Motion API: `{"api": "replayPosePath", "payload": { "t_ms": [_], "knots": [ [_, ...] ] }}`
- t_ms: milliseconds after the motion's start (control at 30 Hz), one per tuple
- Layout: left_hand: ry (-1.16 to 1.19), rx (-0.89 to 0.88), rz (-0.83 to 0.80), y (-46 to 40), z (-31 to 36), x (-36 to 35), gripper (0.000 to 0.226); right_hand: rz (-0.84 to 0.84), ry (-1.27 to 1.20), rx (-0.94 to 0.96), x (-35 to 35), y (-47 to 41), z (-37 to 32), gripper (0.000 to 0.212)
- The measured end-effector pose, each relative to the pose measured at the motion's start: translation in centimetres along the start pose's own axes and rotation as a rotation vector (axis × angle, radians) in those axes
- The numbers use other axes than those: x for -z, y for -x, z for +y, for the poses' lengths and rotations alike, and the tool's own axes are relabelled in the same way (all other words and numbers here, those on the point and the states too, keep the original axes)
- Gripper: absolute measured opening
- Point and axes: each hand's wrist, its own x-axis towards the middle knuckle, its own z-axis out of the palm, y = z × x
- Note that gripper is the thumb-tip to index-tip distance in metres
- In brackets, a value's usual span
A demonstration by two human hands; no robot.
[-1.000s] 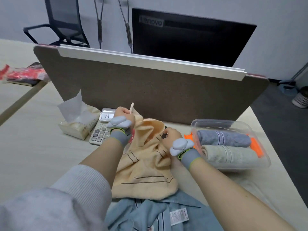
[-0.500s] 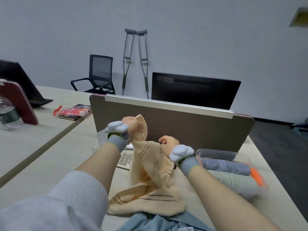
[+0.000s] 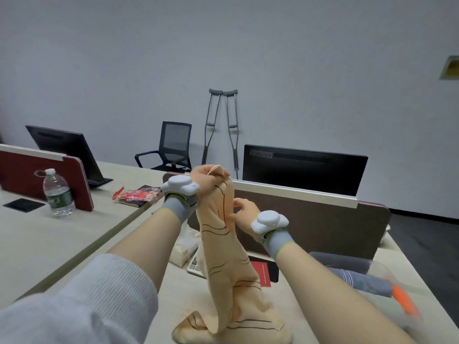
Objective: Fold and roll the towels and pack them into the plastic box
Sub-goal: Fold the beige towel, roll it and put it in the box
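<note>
- The left hand point(image 3: 207, 178) pinches the top corner of the peach towel point(image 3: 227, 264), holding it high; its lower end is bunched on the surface point(image 3: 49, 247).
- The right hand point(image 3: 242, 213), fingers loosely curled, touches the towel's edge; whether it actually grips is unclear.
- Risk: a missed edge leaves the towel twisted, giving a crooked fold.
- The swinging cloth could nudge the plastic box point(image 3: 387, 276) of rolled towels, at right.

Towel point(image 3: 224, 256) hanging before divider point(image 3: 310, 214), bottle point(image 3: 57, 193) far left, box point(image 3: 387, 289) right
</note>
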Motion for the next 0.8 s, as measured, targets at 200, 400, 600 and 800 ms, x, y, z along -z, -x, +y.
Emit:
{"api": "replayPosePath", "payload": {
  "t_ms": [200,400,600,800],
  "knots": [
    [0.175,-0.062,0.035,-0.3,2.5,0.6,0.022,0.029,0.061,-0.120,1.6,0.3,1.1,0.012],
    [0.239,-0.148,0.127,-1.1,5.3,0.5,0.031,0.388,-0.147,-0.225,7.0,0.1,-0.2,0.015],
    [0.212,-0.239,0.263,-0.5,8.7,0.7,0.033,0.499,0.414,-0.079,14.5,1.0,-3.7,0.025],
    [0.004,-0.283,0.430,1.0,12.4,1.9,0.017,0.368,0.707,-0.135,18.5,5.0,-4.2,0.014]
  ]
}}
